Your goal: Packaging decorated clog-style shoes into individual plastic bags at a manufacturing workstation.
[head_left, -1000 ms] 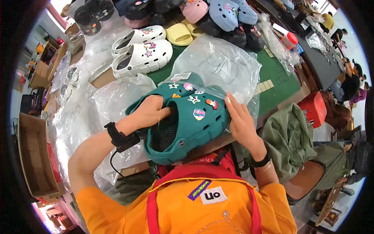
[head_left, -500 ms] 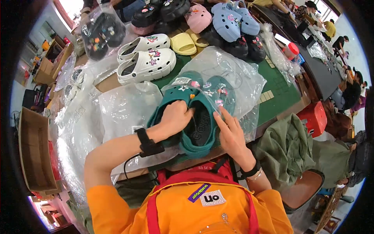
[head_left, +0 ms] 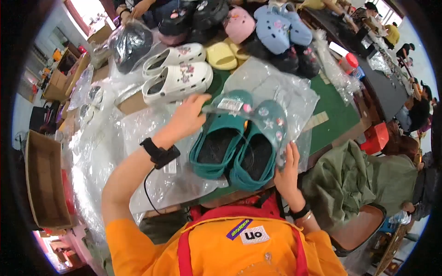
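A pair of teal clogs [head_left: 235, 147] with small charms on the toes lies side by side, heels toward me, partly inside a clear plastic bag [head_left: 271, 89] with a white label. My left hand [head_left: 191, 117] grips the bag's edge at the toe of the left clog. My right hand [head_left: 287, 170] presses against the outer side of the right clog. A black band sits on my left wrist.
White clogs [head_left: 177, 76], yellow, pink, blue and black clogs line the far side of the green mat [head_left: 336, 115]. Loose clear bags [head_left: 106, 147] cover the left of the table. A cardboard box [head_left: 43, 179] stands far left. An olive cloth [head_left: 350, 179] lies at right.
The clogs have turned from stacked to lying side by side with openings up. My left hand came out of a clog and took the bag's edge; my right hand slid to the outer side.
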`<state>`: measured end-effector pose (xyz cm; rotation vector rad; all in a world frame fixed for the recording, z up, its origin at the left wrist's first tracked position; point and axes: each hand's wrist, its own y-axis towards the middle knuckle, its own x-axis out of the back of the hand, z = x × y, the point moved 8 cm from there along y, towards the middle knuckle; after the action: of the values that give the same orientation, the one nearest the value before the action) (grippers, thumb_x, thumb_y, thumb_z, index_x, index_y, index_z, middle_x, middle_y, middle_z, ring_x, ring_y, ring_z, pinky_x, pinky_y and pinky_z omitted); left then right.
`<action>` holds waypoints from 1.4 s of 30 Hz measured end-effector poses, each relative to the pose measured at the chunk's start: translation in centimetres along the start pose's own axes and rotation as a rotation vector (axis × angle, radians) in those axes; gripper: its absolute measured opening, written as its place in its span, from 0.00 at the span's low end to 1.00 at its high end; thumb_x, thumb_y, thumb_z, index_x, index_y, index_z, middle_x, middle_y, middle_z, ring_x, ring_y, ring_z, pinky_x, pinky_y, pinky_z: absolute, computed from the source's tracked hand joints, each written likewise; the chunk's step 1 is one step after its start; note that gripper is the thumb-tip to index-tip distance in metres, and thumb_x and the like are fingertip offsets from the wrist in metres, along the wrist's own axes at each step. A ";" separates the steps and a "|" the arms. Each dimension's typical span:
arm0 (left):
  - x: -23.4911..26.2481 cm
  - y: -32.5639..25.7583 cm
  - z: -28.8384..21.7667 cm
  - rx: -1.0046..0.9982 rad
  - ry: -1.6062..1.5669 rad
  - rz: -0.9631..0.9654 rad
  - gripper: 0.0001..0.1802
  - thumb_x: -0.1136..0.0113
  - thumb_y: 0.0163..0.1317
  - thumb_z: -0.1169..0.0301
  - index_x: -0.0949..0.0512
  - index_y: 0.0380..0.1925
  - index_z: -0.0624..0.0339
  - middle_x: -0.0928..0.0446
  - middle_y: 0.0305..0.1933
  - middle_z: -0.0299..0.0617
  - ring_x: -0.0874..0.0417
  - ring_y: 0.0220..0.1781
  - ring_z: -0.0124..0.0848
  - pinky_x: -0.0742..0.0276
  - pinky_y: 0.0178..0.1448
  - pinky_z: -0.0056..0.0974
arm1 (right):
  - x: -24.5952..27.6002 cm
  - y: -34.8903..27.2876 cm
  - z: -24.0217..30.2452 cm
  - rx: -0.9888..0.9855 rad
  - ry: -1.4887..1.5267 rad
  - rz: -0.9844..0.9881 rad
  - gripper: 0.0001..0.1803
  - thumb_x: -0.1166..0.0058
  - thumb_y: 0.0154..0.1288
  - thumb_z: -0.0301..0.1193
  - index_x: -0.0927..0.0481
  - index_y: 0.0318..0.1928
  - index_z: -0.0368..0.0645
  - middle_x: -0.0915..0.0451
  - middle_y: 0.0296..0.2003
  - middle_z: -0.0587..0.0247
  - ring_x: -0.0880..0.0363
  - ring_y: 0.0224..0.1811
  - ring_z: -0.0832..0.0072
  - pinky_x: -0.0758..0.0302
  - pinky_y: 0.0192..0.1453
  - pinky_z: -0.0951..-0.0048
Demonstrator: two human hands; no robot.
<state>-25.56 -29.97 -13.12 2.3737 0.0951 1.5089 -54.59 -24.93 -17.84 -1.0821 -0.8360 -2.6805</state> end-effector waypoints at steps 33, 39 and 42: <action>5.2 6.4 -5.2 0.432 -1.251 0.032 0.11 0.49 0.57 0.73 0.29 0.41 0.59 0.31 0.18 0.34 0.30 0.14 0.24 0.34 0.16 0.29 | 10.3 13.8 -4.1 -0.610 1.004 -0.089 0.10 0.63 0.62 0.27 0.33 0.42 0.41 0.34 0.21 0.68 0.37 0.17 0.79 0.38 0.21 0.76; 5.7 7.2 -4.2 0.365 -1.092 -0.073 0.09 0.52 0.57 0.75 0.28 0.38 0.61 0.27 0.20 0.36 0.31 0.12 0.22 0.38 0.13 0.26 | 10.2 15.6 -3.4 -0.488 0.567 0.021 0.15 0.57 0.56 0.27 0.30 0.45 0.37 0.31 0.20 0.68 0.35 0.16 0.83 0.39 0.19 0.80; 6.1 7.8 -3.3 0.381 -1.044 -0.088 0.10 0.51 0.55 0.76 0.27 0.38 0.61 0.27 0.20 0.36 0.33 0.11 0.22 0.39 0.13 0.26 | 10.4 16.7 -2.7 -0.429 0.514 0.036 0.13 0.56 0.55 0.27 0.27 0.41 0.36 0.30 0.19 0.68 0.36 0.16 0.85 0.40 0.18 0.83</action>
<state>-26.69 -35.18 -4.12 3.0787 0.2413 0.0741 -58.53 -39.55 -4.94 -0.4012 -0.1545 -2.9650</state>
